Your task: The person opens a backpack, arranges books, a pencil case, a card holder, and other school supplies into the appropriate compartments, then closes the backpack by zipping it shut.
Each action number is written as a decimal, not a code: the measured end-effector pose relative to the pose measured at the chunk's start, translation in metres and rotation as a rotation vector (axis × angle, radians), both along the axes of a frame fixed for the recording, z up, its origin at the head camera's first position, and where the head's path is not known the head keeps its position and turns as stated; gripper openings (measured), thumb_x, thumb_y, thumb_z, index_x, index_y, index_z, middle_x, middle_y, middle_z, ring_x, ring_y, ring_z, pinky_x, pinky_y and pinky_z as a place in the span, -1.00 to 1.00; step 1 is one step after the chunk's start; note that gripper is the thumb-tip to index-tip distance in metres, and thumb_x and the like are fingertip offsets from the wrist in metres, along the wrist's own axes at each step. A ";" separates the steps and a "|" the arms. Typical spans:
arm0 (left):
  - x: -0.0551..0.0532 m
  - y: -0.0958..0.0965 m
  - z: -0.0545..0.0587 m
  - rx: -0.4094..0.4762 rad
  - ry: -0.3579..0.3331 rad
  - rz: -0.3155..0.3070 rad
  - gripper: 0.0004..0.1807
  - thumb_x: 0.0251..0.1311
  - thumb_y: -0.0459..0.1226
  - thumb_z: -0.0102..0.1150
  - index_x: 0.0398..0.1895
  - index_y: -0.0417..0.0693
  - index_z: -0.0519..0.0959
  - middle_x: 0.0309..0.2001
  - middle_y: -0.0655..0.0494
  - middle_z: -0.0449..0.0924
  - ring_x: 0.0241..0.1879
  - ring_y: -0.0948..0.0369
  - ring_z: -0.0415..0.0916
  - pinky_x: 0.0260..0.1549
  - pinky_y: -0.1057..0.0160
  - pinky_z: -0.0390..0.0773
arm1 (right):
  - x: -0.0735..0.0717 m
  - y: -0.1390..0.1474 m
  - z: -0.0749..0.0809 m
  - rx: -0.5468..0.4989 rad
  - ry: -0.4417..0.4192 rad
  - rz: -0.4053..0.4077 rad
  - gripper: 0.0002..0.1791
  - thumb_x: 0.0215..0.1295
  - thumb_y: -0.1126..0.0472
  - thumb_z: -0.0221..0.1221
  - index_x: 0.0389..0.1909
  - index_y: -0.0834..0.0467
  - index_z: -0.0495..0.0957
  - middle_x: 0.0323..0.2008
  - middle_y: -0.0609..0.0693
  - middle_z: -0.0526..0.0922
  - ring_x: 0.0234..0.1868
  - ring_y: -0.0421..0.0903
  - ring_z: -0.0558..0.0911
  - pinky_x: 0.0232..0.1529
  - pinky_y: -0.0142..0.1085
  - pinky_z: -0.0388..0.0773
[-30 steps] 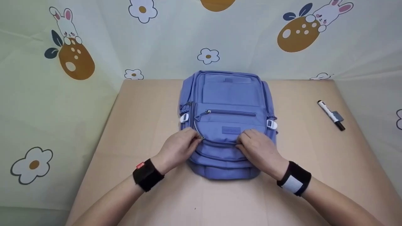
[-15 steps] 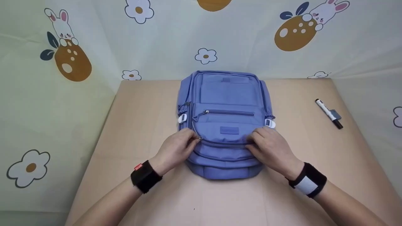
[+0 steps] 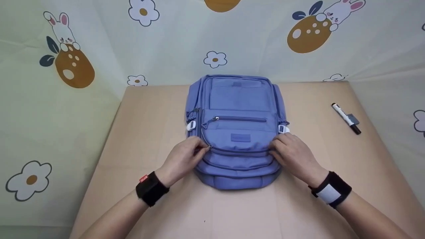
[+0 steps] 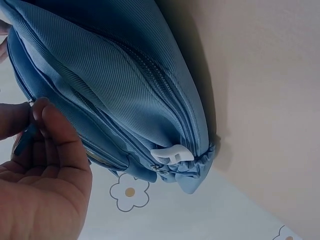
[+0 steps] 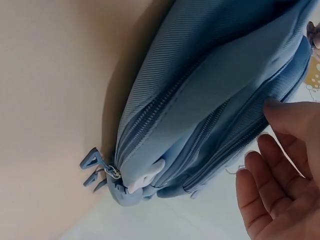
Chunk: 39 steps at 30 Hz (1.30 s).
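A blue backpack (image 3: 244, 99) lies flat, front pocket up, its curved zipper (image 3: 237, 152) running between both hands. At that zipper's left end my left hand (image 3: 182, 154) pinches the zipper pull. In the left wrist view the pull tab (image 4: 25, 140) hangs between thumb and curled fingers. My right hand (image 3: 295, 156) is at the pocket's right edge. In the right wrist view its thumb (image 5: 287, 117) touches the fabric beside the zipper, while the other fingers are loosely bent and apart from the thumb.
A white and black marker (image 3: 345, 118) with a small grey piece (image 3: 353, 119) lies at the right on the tan table (image 3: 146, 109). White buckles (image 3: 191, 125) sit on the backpack's sides. A printed curtain (image 3: 172, 43) stands behind the table.
The right hand has slid rightward along the zipper to the pocket's right edge. The left hand stays at the zipper pull. The head view has shifted slightly.
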State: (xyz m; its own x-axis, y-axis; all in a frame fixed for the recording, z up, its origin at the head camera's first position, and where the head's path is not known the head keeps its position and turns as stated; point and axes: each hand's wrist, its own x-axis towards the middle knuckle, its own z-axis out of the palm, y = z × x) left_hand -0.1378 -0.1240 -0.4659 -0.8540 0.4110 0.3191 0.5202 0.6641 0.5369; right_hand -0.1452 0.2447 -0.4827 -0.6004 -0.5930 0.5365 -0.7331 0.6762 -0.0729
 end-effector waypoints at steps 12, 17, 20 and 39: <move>0.007 0.018 0.002 -0.053 0.011 -0.065 -0.96 0.40 -0.27 0.25 -0.19 -0.04 0.63 -0.28 0.16 0.60 -0.27 0.24 0.59 -0.26 0.20 0.63 | -0.003 -0.002 -0.004 0.035 0.042 0.028 -0.80 0.17 0.38 0.35 -0.26 0.21 0.52 -0.31 0.05 0.57 -0.27 0.07 0.51 -0.23 -0.07 0.49; 0.010 0.040 0.003 -0.101 0.055 -0.126 -0.93 0.41 -0.24 0.23 -0.18 -0.04 0.65 -0.27 0.16 0.66 -0.26 0.23 0.61 -0.23 0.21 0.64 | -0.004 -0.004 -0.005 0.022 0.041 0.033 -0.78 0.14 0.40 0.37 -0.26 0.20 0.52 -0.31 0.04 0.57 -0.26 0.06 0.52 -0.21 -0.08 0.48; 0.011 0.050 0.004 -0.126 0.109 -0.140 -0.92 0.41 -0.23 0.23 -0.20 -0.03 0.66 -0.29 0.16 0.68 -0.30 0.22 0.62 -0.28 0.22 0.64 | -0.004 -0.005 -0.005 0.022 0.034 0.032 -0.77 0.14 0.40 0.38 -0.26 0.20 0.52 -0.30 0.04 0.57 -0.26 0.06 0.52 -0.20 -0.08 0.48; 0.010 0.054 0.003 -0.120 0.112 -0.148 -0.94 0.40 -0.25 0.24 -0.19 -0.03 0.66 -0.28 0.16 0.68 -0.27 0.21 0.64 -0.24 0.23 0.66 | -0.020 0.020 -0.013 -0.053 0.040 -0.020 -0.87 0.19 0.44 0.18 -0.26 0.22 0.57 -0.24 0.07 0.60 -0.21 0.09 0.55 -0.21 -0.07 0.53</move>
